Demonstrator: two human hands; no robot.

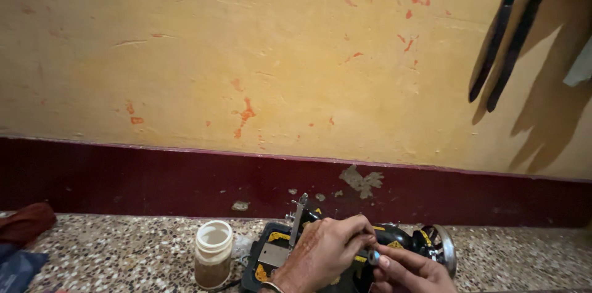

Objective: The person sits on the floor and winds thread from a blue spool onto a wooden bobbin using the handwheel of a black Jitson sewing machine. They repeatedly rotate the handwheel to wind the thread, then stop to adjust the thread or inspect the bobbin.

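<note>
Gripping a small grey cylindrical part [374, 257] between them, both hands work at the frame's 6 o'clock edge, over a black sewing machine [394, 240] standing on the speckled floor [123, 250].

- Left hand [324, 253]: fingers curled, tips pinched on the part from 10 o'clock.
- Right hand [410, 271]: thumb and fingers closed on the same part from 4 o'clock.
- Handwheel [445, 247]: at 3 o'clock of the hands, untouched.
- White plastic jar [213, 253]: open, at 9 o'clock, near but apart.
- Metal plate [298, 219]: raised upright at 11 o'clock.

Handling note: steady the part with one hand, turn gently with the other; keep the machine from rocking.
</note>
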